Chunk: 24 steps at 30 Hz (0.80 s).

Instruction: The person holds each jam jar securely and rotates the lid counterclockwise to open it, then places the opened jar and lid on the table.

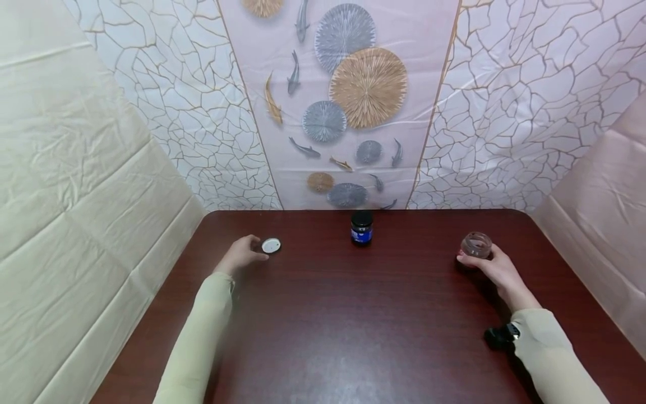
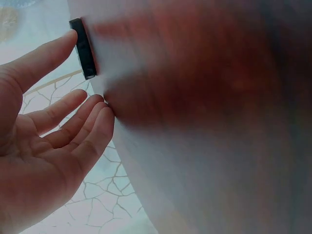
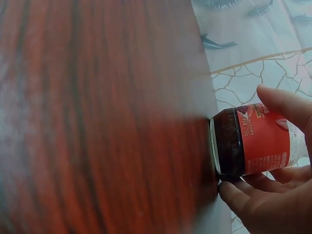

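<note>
On the left of the table, a jar lid lies with its white inside up; the left wrist view shows its black rim edge-on. My left hand is beside it, the thumb right at the rim and the loosely bent fingers apart from it. At the right, my right hand holds a lidless glass jar that stands upright on the table. Its red label and dark contents show between thumb and fingers in the right wrist view.
A second jar, with a black lid and blue label, stands near the table's back edge, between the hands. Patterned cloth hangs behind the dark red-brown table. A black device is at my right wrist.
</note>
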Available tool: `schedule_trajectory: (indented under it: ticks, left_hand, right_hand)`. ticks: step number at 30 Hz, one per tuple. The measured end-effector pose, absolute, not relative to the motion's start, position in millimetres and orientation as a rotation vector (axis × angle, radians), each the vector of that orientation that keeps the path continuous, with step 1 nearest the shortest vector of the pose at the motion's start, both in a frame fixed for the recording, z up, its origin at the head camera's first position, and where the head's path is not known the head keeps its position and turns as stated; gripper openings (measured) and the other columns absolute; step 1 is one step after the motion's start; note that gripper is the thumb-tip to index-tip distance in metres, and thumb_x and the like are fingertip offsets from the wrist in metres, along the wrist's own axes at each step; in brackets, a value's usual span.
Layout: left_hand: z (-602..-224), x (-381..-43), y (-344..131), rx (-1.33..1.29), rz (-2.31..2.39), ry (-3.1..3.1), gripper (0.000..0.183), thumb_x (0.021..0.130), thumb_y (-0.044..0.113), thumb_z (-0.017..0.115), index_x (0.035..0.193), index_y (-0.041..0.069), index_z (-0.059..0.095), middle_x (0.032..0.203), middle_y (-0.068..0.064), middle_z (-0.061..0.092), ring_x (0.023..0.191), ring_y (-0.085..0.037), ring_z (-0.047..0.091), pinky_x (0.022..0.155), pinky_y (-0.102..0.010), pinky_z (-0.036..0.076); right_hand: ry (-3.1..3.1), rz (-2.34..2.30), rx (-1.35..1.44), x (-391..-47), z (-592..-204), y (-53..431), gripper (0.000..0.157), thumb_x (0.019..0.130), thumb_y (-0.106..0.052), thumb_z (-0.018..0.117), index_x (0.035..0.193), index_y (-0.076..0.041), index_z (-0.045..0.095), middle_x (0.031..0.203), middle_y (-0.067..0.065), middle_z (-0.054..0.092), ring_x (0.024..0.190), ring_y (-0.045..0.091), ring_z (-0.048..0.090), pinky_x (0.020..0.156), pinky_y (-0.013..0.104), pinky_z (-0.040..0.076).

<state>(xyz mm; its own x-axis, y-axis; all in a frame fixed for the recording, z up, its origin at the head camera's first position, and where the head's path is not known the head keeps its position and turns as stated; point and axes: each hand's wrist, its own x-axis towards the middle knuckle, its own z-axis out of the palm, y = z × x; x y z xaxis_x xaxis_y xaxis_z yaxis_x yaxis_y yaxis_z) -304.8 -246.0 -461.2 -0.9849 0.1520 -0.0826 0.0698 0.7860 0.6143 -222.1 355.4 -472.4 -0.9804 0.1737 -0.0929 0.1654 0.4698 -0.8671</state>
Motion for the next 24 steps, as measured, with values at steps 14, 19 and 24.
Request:
schedule_trajectory:
  ticks: [14, 19, 24]
  left_hand:
    - [-452.1, -295.1, -255.0, 0.107, 1.238, 2.844, 0.061, 0.089, 0.019, 0.076, 0.14, -0.005, 0.05, 0.137, -0.026, 0.056, 0.125, -0.04, 0.055, 0.104, -0.054, 0.044]
    - [-444.6, -294.7, -253.4, 0.106, 1.331, 2.855, 0.063, 0.09, 0.021, 0.076, 0.142, 0.0, 0.049, 0.141, -0.024, 0.053, 0.129, -0.039, 0.052, 0.107, -0.053, 0.041]
    - [-436.5, -292.9, -249.5, 0.146, 1.339, 2.899, 0.065, 0.091, 0.025, 0.076, 0.144, 0.002, 0.048, 0.142, -0.023, 0.052, 0.132, -0.039, 0.049, 0.108, -0.054, 0.039]
  right_hand:
    - [-2.652, 1.566, -0.22, -213.5, -450.4, 357.5, 0.1, 0.094, -0.041, 0.071, 0.159, 0.002, 0.009, 0.155, 0.034, 0.028, 0.135, 0.045, 0.035, 0.102, 0.043, 0.038]
    - [-2.594, 1.524, -0.228, -210.7, -440.6, 357.9, 0.097, 0.094, -0.041, 0.071, 0.16, -0.002, 0.012, 0.156, 0.034, 0.028, 0.137, 0.048, 0.032, 0.107, 0.053, 0.035]
    - [-2.531, 1.464, -0.253, -209.7, -429.5, 355.0, 0.095, 0.092, -0.041, 0.072, 0.16, -0.005, 0.017, 0.158, 0.03, 0.028, 0.139, 0.048, 0.031, 0.11, 0.056, 0.031]
